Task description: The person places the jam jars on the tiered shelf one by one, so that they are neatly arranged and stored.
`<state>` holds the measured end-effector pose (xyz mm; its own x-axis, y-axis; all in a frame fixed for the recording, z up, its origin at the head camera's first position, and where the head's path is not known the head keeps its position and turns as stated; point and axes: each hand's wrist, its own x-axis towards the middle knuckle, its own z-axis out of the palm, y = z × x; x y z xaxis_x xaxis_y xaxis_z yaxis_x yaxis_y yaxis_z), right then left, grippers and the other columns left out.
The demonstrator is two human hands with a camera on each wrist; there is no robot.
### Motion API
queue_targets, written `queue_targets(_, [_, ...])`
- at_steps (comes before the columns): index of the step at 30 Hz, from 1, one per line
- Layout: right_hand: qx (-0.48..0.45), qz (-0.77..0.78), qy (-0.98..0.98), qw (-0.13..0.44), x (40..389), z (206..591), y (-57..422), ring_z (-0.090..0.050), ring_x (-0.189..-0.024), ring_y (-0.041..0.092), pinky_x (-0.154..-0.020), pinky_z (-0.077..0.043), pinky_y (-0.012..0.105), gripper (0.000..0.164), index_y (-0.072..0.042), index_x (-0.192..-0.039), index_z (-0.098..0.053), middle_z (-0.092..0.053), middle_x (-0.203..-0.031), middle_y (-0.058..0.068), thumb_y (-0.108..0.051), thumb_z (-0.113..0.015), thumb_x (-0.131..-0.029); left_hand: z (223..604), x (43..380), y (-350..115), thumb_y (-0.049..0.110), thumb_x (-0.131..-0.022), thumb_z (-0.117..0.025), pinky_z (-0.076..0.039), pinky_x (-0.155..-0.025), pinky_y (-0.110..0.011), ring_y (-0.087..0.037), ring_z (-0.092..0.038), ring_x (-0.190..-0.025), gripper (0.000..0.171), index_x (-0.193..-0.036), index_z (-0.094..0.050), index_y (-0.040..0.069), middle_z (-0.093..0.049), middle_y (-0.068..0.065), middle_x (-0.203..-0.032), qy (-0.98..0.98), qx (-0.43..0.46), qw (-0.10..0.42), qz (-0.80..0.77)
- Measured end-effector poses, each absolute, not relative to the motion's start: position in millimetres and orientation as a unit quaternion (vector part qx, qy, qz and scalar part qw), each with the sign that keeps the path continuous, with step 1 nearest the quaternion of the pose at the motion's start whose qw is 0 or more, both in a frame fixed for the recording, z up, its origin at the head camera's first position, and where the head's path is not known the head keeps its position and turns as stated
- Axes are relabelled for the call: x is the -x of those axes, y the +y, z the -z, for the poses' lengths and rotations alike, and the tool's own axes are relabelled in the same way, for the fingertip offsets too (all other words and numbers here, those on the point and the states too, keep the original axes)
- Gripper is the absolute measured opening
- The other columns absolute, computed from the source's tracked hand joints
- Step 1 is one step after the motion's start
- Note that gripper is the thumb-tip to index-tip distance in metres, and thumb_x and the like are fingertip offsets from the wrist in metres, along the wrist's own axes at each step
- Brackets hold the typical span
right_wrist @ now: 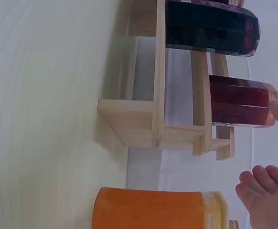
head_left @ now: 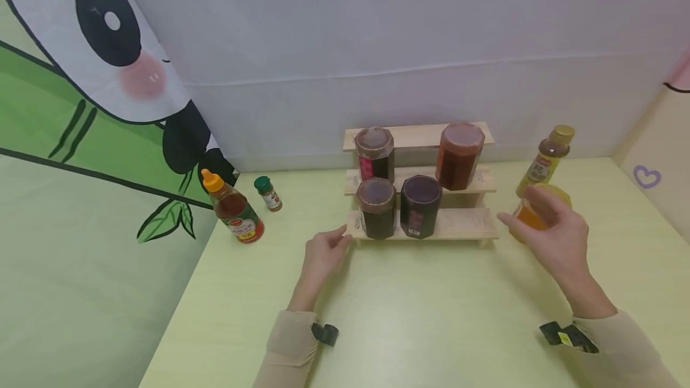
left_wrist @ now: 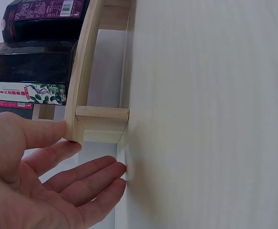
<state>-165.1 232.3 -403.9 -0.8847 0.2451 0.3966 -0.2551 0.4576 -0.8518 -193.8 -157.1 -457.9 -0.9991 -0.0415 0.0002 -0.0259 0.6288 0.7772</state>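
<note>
A three-step wooden rack (head_left: 466,223) stands against the backdrop. My left hand (head_left: 323,253) pinches the left end of its lowest step between thumb and forefinger; in the left wrist view the other fingers (left_wrist: 91,183) stretch out below. Two dark jars, one (head_left: 377,208) left of the other (head_left: 421,208), stand on that step. Another dark jar (head_left: 375,151) and a red-brown jar (head_left: 459,157) sit on the middle step. My right hand (head_left: 560,232) is apart from the rack, thumb and fingers spread beside a jar of orange contents (right_wrist: 148,210), partly covering it in the head view.
Behind the orange jar stands a gold-capped bottle (head_left: 541,160). At the left are a squeeze bottle with an orange tip (head_left: 237,211) and a small green-capped shaker (head_left: 268,193). A printed cloth (head_left: 334,29) hangs behind the table (head_left: 420,310).
</note>
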Motion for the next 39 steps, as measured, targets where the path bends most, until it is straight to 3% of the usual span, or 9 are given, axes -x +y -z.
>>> queue_targets(11, [0.037,-0.507,-0.831,0.225,163,404,248,-0.057,-0.111,0.010,-0.088,-0.041,0.013,0.059,-0.001,-0.129,-0.057,-0.059,-0.126,0.012,-0.009,-0.082,-0.075,457,193,-157,0.033,-0.093,-0.063,-0.054,-0.066,-0.033,-0.021,-0.068,-0.085,0.037,-0.125,-0.064,0.014,-0.070,-0.008,-0.103,-0.899,-0.015,0.011,0.437])
queue_targets(17, [0.068,-0.499,-0.830,0.237,162,404,260,-0.056,-0.111,0.008,-0.090,-0.040,0.014,0.061,-0.002,-0.128,-0.059,-0.060,-0.124,0.008,-0.010,-0.084,-0.073,459,195,-156,0.033,-0.093,-0.063,-0.054,-0.068,-0.033,-0.021,-0.068,-0.088,0.037,-0.125,-0.064,0.015,-0.070,-0.007,-0.103,-0.898,-0.018,0.011,0.438])
queue_targets(25, [0.108,-0.470,-0.844,0.235,162,406,271,-0.048,-0.125,0.019,-0.098,-0.036,0.019,0.069,-0.007,-0.134,-0.055,-0.054,-0.133,0.012,-0.018,-0.086,-0.072,459,194,-157,0.033,-0.093,-0.063,-0.054,-0.069,-0.034,-0.022,-0.068,-0.088,0.037,-0.125,-0.064,0.014,-0.071,-0.006,-0.102,-0.899,-0.015,0.013,0.437])
queue_targets(31, [0.121,-0.466,-0.844,0.237,164,410,278,-0.045,-0.127,0.020,-0.099,-0.035,0.021,0.072,-0.010,-0.135,-0.055,-0.052,-0.136,0.006,-0.019,-0.086,-0.071,458,193,-158,0.034,-0.093,-0.063,-0.054,-0.070,-0.035,-0.022,-0.068,-0.089,0.038,-0.125,-0.064,0.014,-0.070,-0.007,-0.102,-0.900,-0.016,0.012,0.436])
queue_targets(39, [0.100,-0.473,-0.857,0.176,168,420,292,-0.037,-0.132,0.031,-0.103,-0.031,0.024,0.082,-0.004,-0.146,-0.036,-0.038,-0.146,0.018,-0.025,-0.080,-0.080,459,194,-158,0.034,-0.093,-0.062,-0.053,-0.067,-0.034,-0.021,-0.067,-0.087,0.038,-0.125,-0.064,0.014,-0.070,-0.007,-0.103,-0.900,-0.015,0.010,0.436])
